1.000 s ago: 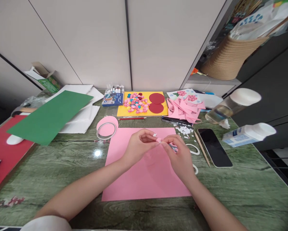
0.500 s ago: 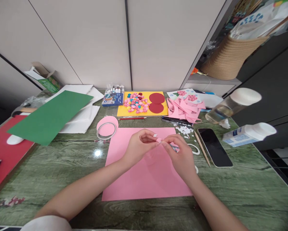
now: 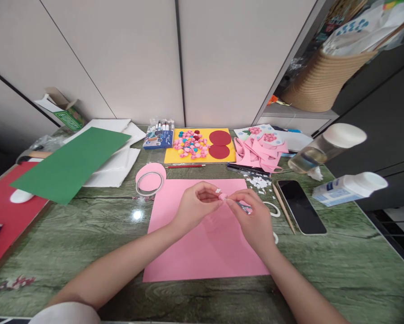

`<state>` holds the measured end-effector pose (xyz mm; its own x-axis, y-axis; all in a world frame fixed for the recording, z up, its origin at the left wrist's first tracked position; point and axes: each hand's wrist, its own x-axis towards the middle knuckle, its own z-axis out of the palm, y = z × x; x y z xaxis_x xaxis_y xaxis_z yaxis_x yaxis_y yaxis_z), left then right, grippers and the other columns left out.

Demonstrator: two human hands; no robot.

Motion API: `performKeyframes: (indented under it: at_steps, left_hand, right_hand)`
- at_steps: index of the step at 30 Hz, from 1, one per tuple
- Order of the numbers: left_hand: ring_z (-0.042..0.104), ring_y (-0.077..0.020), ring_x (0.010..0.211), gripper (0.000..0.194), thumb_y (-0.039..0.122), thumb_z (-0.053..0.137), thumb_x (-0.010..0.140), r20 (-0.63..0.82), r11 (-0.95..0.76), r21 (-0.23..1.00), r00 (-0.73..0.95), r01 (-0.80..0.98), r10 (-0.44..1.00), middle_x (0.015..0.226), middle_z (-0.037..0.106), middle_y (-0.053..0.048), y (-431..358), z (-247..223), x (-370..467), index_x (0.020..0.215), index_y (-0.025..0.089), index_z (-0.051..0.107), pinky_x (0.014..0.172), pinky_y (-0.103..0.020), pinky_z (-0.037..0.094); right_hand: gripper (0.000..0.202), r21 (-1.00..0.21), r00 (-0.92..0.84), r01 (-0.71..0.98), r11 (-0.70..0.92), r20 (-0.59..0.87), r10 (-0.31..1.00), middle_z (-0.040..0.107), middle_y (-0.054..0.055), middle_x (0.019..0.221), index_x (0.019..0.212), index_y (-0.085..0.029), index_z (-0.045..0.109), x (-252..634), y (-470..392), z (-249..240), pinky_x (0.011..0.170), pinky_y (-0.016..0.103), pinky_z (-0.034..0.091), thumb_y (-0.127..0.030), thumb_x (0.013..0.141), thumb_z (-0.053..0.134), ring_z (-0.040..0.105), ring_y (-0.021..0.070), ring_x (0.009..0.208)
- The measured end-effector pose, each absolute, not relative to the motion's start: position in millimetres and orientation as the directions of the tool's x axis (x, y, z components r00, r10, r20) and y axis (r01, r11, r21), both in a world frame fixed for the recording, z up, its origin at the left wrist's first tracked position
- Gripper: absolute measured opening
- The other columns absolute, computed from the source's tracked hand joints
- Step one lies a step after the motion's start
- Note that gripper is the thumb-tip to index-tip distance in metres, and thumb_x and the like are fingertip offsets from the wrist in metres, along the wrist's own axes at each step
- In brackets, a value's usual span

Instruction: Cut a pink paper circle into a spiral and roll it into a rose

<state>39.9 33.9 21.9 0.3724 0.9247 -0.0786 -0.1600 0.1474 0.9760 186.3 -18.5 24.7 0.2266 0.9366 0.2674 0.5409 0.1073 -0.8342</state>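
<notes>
Between the fingertips of both hands is a small pink paper roll (image 3: pixel 222 196). My left hand (image 3: pixel 198 201) pinches its left side, with a tiny white piece (image 3: pixel 218 191) at a fingertip. My right hand (image 3: pixel 252 214) pinches it from the right; scissors with white handles (image 3: pixel 272 209) lie partly hidden behind and under that hand. Both hands are above a pink sheet (image 3: pixel 188 256). Beyond it, a yellow sheet (image 3: pixel 170 155) bears many small coloured paper rolls (image 3: pixel 191 144) and two dark red ovals (image 3: pixel 219 138).
To the right are a wooden stick (image 3: pixel 284 208), a phone (image 3: pixel 301 206), a clear bottle (image 3: pixel 323 148) and a white bottle (image 3: pixel 352 188). Pink scraps (image 3: pixel 261 152) lie at the back. A tape roll (image 3: pixel 149 184) and green sheet (image 3: pixel 75 162) are on the left.
The small pink roll has turned slightly between my fingertips. Both hands have stayed almost in place, and nothing else has visibly moved.
</notes>
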Motion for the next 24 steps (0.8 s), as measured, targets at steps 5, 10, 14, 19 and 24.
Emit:
performKeyframes:
  at_steps: [5,10,14,19,24]
  left_hand:
    - [0.064,-0.0143,0.077,0.026,0.018,0.077,0.057,-0.065,0.138,0.971,0.343,-0.194,0.937,0.078,0.065,-0.001,31.8,20.7,41.3,0.077,0.017,0.059,0.074,-0.028,0.052]
    - [0.063,-0.0138,0.075,0.022,0.021,0.074,0.062,-0.052,0.104,0.984,0.321,-0.144,0.946,0.076,0.065,-0.002,30.8,20.7,42.0,0.077,0.017,0.059,0.071,-0.027,0.051]
    - [0.063,-0.0141,0.074,0.02,0.024,0.072,0.064,-0.04,0.076,0.991,0.298,-0.112,0.954,0.075,0.064,-0.002,31.7,21.4,42.1,0.077,0.017,0.059,0.07,-0.027,0.051]
    - [0.063,-0.0139,0.072,0.023,0.022,0.072,0.064,-0.055,0.086,0.992,0.303,-0.09,0.951,0.073,0.065,-0.002,34.2,21.0,41.4,0.081,0.017,0.058,0.068,-0.026,0.05]
    - [0.063,-0.0133,0.071,0.03,0.02,0.074,0.06,-0.138,0.189,0.973,0.323,-0.13,0.936,0.071,0.065,-0.001,36.8,19.2,41.7,0.084,0.016,0.057,0.066,-0.025,0.049]
  right_hand:
    - [0.008,-0.841,0.231,0.531,0.105,0.263,0.937,0.059,0.002,0.08,0.072,-0.022,0.063,185.6,-18.9,25.2,0.074,0.034,0.042,-0.026,0.079,0.061,0.056,0.0189,0.079]
    - [0.01,-0.867,0.168,0.472,0.157,0.264,0.95,0.059,0.002,0.083,0.078,-0.023,0.066,186.8,-21.2,26.6,0.075,0.033,0.042,-0.02,0.08,0.057,0.057,0.0183,0.082]
    - [0.016,-0.874,0.152,0.462,0.154,0.249,0.957,0.06,0.002,0.085,0.081,-0.025,0.068,188.5,-22.4,25.9,0.076,0.033,0.041,-0.016,0.079,0.055,0.057,0.0186,0.084]
    - [0.023,-0.865,0.149,0.48,0.145,0.243,0.958,0.061,0.002,0.086,0.083,-0.025,0.069,189.1,-22.2,25.0,0.077,0.034,0.041,-0.012,0.078,0.051,0.056,0.0193,0.085]
    - [0.025,-0.846,0.144,0.518,0.129,0.235,0.961,0.062,0.002,0.086,0.082,-0.025,0.067,188.5,-21.0,24.0,0.078,0.034,0.04,-0.01,0.078,0.048,0.056,0.0196,0.087]
